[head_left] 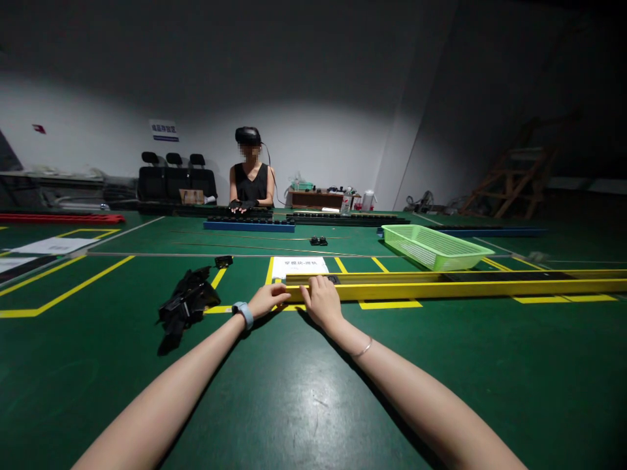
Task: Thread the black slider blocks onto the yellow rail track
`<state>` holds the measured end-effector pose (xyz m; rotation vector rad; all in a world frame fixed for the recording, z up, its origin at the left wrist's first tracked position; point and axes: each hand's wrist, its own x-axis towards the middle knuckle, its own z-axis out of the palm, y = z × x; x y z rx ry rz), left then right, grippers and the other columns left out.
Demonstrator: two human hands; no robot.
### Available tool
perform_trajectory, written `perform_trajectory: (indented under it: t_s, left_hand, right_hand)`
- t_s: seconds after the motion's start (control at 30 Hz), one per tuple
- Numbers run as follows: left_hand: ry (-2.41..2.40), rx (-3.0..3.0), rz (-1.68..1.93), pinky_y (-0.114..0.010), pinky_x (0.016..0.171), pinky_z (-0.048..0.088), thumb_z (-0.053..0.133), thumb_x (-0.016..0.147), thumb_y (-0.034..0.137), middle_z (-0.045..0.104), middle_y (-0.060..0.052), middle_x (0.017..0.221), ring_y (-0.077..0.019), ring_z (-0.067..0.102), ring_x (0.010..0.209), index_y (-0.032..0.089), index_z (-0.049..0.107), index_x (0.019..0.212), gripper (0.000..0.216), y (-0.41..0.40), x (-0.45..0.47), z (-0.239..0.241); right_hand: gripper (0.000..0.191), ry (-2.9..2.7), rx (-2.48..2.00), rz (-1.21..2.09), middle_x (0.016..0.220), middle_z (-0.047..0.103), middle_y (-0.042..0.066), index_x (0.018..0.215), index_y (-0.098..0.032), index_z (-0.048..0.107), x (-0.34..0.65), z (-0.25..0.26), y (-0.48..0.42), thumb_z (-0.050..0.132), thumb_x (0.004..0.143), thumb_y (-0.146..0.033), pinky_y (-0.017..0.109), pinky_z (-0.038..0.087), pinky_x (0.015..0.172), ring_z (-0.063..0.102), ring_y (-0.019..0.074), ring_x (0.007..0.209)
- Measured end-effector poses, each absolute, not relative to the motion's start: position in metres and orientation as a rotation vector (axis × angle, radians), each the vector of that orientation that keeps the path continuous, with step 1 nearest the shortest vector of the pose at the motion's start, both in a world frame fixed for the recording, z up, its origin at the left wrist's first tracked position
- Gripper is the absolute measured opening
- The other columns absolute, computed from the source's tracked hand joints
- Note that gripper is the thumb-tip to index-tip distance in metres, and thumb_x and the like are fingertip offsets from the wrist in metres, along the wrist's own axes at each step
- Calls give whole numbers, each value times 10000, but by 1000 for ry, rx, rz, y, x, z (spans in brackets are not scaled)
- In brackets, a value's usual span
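Observation:
A long yellow rail point(470, 287) with a channel along its top lies across the table and runs out of view at right. My left hand point(267, 299), with a pale blue watch at its wrist, closes on the rail's left end. My right hand point(321, 300) grips the rail just beside it, fingers curled over the near wall into the channel; the fingertips are partly hidden. Close to those fingers a small black block point(333, 279) sits in the channel. Farther right the channel holds a row of black pieces point(509, 277).
Behind the rail stands a light green basket point(435, 248). A crumpled heap of black material point(186, 303) lies left of my hands, near a paper label point(300, 266). Small black parts point(318, 241) rest beyond. Across the table, a person point(251, 176) in a headset works at a blue rail point(249, 226).

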<state>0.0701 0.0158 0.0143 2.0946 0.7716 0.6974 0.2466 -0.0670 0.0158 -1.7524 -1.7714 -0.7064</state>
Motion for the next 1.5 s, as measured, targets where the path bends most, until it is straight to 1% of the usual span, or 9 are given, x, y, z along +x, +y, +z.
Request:
perform_trajectory:
  t_s: [0.43,0.57,0.77,0.87,0.97,1.13,1.23,1.37,1.5]
  left_hand:
    - [771,2087,714,-247,639,412,550,761,468,595,-3,691,-139,556,643,150,597,758,322,14,70,16]
    - [776,2068,689,-247,613,407,545,761,474,588,1,666,-135,544,613,148,603,775,332,13,70,17]
    - [786,2072,720,-254,650,425,557,752,465,631,-26,757,-146,566,666,145,624,825,335,16,70,13]
    - [785,2066,708,-257,642,425,548,760,454,625,-26,751,-139,563,639,141,620,823,327,16,70,12]
    - [784,2076,710,-254,641,419,544,766,438,604,-19,715,-136,556,636,139,608,786,307,15,70,14]
    - [783,2091,714,-255,679,420,549,767,427,624,-30,761,-146,568,694,140,618,782,295,12,70,18]
    - [788,2113,733,-264,704,425,558,762,433,635,-37,764,-161,574,732,140,632,775,302,11,70,20]
    - [793,2091,731,-268,699,431,567,756,441,636,-36,760,-163,575,725,143,639,790,308,9,70,20]
    - [800,2029,721,-259,671,434,578,745,446,631,-37,768,-151,574,697,137,637,808,321,8,71,21]
  right_hand:
    - [376,-1735,-1782,-722,874,556,90,885,-169,538,256,15,-66,291,946,-446,323,334,767,471,208,847]
    - [390,-1734,-1795,-735,868,559,95,873,-168,541,262,14,-65,286,946,-454,331,331,761,473,214,846]
    - [386,-1720,-1790,-761,852,564,98,863,-169,547,269,13,-65,292,945,-446,333,330,746,476,215,826]
    - [369,-1713,-1780,-779,858,565,95,858,-174,543,268,14,-66,302,944,-439,328,329,743,471,211,815]
    - [322,-1728,-1778,-788,845,561,87,846,-177,536,268,16,-69,307,948,-381,323,324,743,465,209,821]
    - [263,-1803,-1753,-804,815,548,77,816,-170,529,273,18,-72,308,932,-256,313,321,743,456,199,801]
    - [288,-1881,-1685,-806,797,546,71,804,-174,532,281,19,-75,306,942,-285,308,323,742,457,192,783]
    - [314,-2059,-1555,-774,821,562,68,851,-176,544,298,19,-78,340,944,-396,298,335,744,477,188,797]
    - [282,-2128,-1494,-751,841,573,69,910,-173,551,311,17,-77,355,947,-372,297,346,745,496,187,813]
